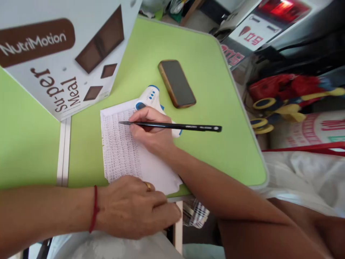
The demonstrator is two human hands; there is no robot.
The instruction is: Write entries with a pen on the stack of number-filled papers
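On table (221, 86); one sheet (122, 151); one phone (178, 83); right hand (159, 138) pinches one pen (188, 127); left hand (132, 208) fingers curled

Your white paper (121, 151), partly filled with small rows of writing, lies by the desk's (215, 154) near edge. Your slim black pen (172, 126) extends over it, tip at the writing.
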